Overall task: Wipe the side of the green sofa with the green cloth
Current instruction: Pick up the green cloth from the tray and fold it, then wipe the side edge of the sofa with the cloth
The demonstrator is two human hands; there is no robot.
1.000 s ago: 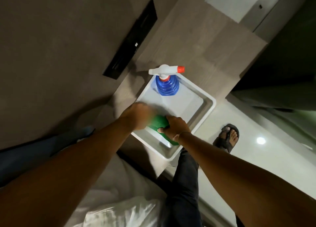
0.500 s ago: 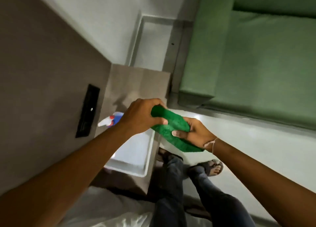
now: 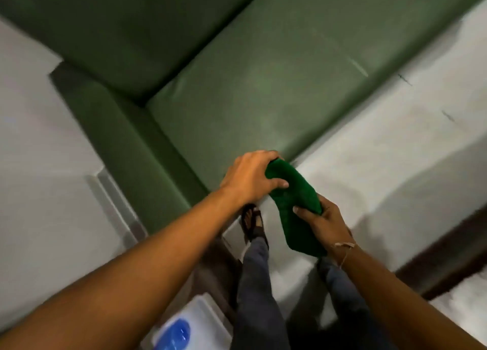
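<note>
The green sofa (image 3: 263,86) fills the upper half of the view, its armrest (image 3: 126,144) running down the left and its seat cushion to the right. I hold the green cloth (image 3: 295,199) in the air in front of the seat's near corner. My left hand (image 3: 250,177) grips the cloth's upper end. My right hand (image 3: 320,221) grips its lower part, with a thread around that wrist. The cloth hangs between both hands and does not touch the sofa.
Pale floor (image 3: 395,138) lies right of the sofa and a pale wall (image 3: 31,165) to its left. A white tray (image 3: 203,310) with a blue spray bottle (image 3: 175,332) sits at the bottom. My legs and a sandalled foot (image 3: 251,224) are below the hands.
The cloth came out of the white tray in both hands. The view swung from the tray and table to the sofa, which is now closer and larger.
</note>
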